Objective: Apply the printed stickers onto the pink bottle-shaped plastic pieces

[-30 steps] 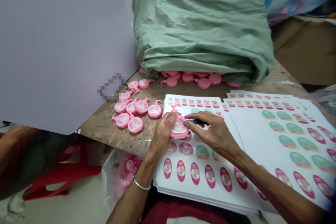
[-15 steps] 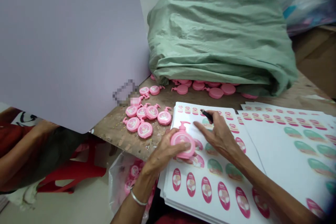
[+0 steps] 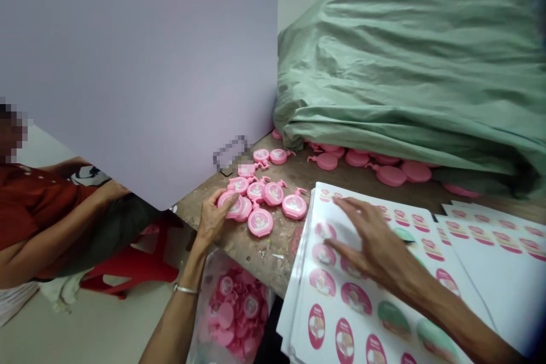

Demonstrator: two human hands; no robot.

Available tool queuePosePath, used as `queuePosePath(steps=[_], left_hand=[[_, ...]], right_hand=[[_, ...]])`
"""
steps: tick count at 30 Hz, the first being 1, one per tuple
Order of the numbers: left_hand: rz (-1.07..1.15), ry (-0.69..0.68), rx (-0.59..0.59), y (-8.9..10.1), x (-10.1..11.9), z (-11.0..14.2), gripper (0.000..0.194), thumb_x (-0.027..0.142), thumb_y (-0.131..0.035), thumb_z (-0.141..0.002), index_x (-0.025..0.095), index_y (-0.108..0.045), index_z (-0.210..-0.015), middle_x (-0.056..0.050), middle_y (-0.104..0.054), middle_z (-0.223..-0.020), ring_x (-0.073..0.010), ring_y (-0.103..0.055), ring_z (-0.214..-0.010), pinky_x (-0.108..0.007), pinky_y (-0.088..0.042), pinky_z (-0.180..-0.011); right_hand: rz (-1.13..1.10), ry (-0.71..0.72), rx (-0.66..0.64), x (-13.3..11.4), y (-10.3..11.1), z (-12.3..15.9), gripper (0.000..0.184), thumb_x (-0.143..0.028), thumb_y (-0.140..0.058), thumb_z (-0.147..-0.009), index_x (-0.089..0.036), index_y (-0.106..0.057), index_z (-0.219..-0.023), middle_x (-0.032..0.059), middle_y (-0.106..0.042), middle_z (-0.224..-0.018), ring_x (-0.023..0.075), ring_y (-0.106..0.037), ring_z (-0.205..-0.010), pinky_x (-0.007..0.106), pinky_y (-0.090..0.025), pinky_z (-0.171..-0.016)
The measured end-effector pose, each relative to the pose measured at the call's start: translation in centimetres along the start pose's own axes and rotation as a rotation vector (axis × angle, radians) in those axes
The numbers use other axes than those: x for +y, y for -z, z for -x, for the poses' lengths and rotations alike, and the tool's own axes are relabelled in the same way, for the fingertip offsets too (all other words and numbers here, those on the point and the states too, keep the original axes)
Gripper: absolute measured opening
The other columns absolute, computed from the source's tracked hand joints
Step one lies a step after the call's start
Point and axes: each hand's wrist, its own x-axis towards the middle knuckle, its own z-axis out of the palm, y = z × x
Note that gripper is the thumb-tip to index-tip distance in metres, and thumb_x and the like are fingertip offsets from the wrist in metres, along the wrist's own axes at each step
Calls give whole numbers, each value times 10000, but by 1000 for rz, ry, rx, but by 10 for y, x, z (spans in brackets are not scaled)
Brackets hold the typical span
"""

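My left hand point(image 3: 214, 215) is at the left edge of a cluster of pink bottle-shaped pieces point(image 3: 261, 205) on the worn wooden table point(image 3: 277, 253). Its fingers curl round the nearest pink piece point(image 3: 230, 203), which has a sticker on its face. My right hand point(image 3: 376, 245) lies flat with fingers spread on the top sticker sheet point(image 3: 336, 296), which bears pink and green oval stickers. No black tool shows in that hand.
A big green sack point(image 3: 409, 68) fills the table's back, with plain pink pieces point(image 3: 386, 168) under its edge. A clear bag of pink pieces point(image 3: 236, 313) hangs below the table front. More sticker sheets point(image 3: 499, 239) lie right. Another person's arm point(image 3: 55, 233) and a red stool point(image 3: 128, 267) are left.
My left hand carried the stickered pink piece off the sheet leftward to the cluster. My right hand spread flat on the sheet, and its black tool went out of sight. The view swung left.
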Motion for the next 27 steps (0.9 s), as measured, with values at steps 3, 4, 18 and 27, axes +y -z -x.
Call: queuePosePath(steps=[3, 4, 18, 27], left_hand=[[33, -42, -16, 2, -19, -37, 386, 503, -641, -767, 138, -668, -889, -60, -672, -934, -189, -604, -865, -276, -470, -774], [42, -60, -24, 0, -23, -47, 373, 498, -637, -769, 139, -669, -863, -80, -670, -1015, -203, -602, -949, -284, -465, -832], [59, -113, -169, -12, -37, -54, 352, 456, -596, -825, 146, -698, -957, -102, -706, -1105, -230, -628, -1058, -335, -447, -968], [36, -47, 1, 47, -40, 66, 274, 375, -531, -896, 160, -696, -937, -106, -699, -1100, -237, -609, -1109, -350, -412, -1018]], right_hand=[[-157, 53, -191, -30, -28, -33, 1032, -519, -715, -723, -176, -174, -1532, 216, -363, -1463, 373, -379, -1319, 518, -407, -1015], [-151, 35, -251, -38, -40, -45, 1123, -528, -758, -663, -162, -155, -1538, 240, -334, -1480, 404, -349, -1341, 545, -388, -1022], [-302, -31, -454, -82, -96, -94, 1247, -656, -764, -554, -200, -164, -1549, 232, -208, -1550, 435, -292, -1344, 587, -345, -1005], [-436, 209, -603, -159, -76, -31, 1141, -449, -810, -601, -258, -191, -1540, 190, -123, -1599, 437, -189, -1406, 626, -239, -1084]])
